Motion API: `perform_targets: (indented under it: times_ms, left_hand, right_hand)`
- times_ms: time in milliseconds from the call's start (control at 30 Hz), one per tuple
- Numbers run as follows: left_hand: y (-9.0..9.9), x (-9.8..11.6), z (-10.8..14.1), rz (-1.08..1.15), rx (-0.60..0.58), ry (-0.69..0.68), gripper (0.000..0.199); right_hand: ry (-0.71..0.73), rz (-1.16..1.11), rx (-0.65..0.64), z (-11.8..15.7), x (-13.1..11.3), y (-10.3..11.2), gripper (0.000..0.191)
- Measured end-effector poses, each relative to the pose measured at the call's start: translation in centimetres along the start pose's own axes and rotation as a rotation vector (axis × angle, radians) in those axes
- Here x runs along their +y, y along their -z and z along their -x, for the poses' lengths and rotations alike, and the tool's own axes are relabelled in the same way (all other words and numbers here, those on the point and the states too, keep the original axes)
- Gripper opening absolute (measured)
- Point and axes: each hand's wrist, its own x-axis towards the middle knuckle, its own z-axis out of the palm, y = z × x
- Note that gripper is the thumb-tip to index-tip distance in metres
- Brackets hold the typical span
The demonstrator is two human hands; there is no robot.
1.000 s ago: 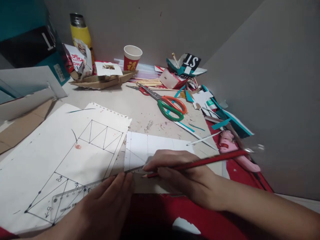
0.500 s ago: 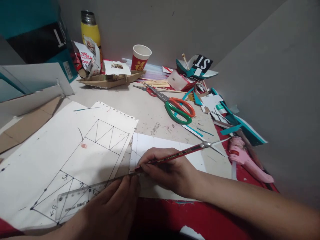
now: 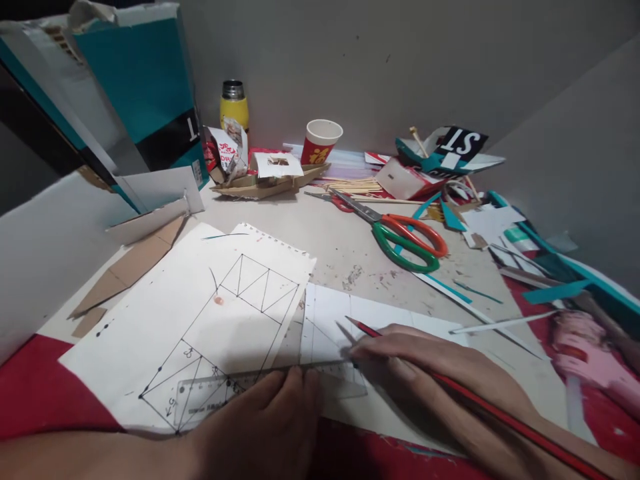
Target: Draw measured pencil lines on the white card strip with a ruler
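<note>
My left hand (image 3: 270,420) presses a clear ruler (image 3: 205,397) down with its fingers close together. The ruler lies across the lower part of a drawn sheet (image 3: 135,313) and onto a white card (image 3: 390,313) with thin pencil lines. In my right hand (image 3: 430,367) is a red and black pencil (image 3: 487,403), gripped between thumb and fingers. Its point hangs above the card, apart from the ruler's edge. On the sheet are ruled truss-like figures with dots and small handwritten numbers. My hands hide part of the ruler and card.
Scissors (image 3: 407,241) with orange and green handles lie beyond the card. A pink glue gun (image 3: 583,353) rests at the right. Behind stand a cardboard boat (image 3: 265,185), a paper cup (image 3: 320,143) and a yellow bottle (image 3: 234,110). Cut cardboard (image 3: 133,270) lies left.
My right hand has lifted the pencil from the ruler's edge, and its point now angles up and left. The view has shifted, so things appear farther right. My left hand stays on the ruler.
</note>
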Motion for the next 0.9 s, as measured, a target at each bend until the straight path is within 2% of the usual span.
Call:
perform_targets:
  times_ms: [133,267,433,533,733,900]
  left_hand:
    - [0.0,-0.1,0.0,0.008,-0.01,0.017,0.035]
    - [0.0,-0.1,0.0,-0.003,-0.009,0.027,0.034]
    - [-0.2,-0.2,0.1,0.013,0.028,0.046,0.035]
    - [0.0,-0.2,0.2,0.025,0.016,0.038,0.035]
    - [0.9,-0.5,0.6,0.056,-0.118,0.003,0.038]
    - [1.0,-0.5,0.6,0.061,-0.119,0.004,0.039]
  right_hand:
    - [0.107,0.171,0.006,2.3,1.6,0.3,0.047]
    - [0.111,0.244,0.006,3.9,2.6,0.0,0.048]
    - [0.1,0.307,-0.077,5.1,3.2,-0.3,0.063]
    - [0.086,0.291,-0.086,5.1,3.2,-0.4,0.064]
    - [0.055,0.244,-0.092,4.2,2.1,0.0,0.059]
    - [0.067,0.237,-0.131,3.8,1.6,0.6,0.055]
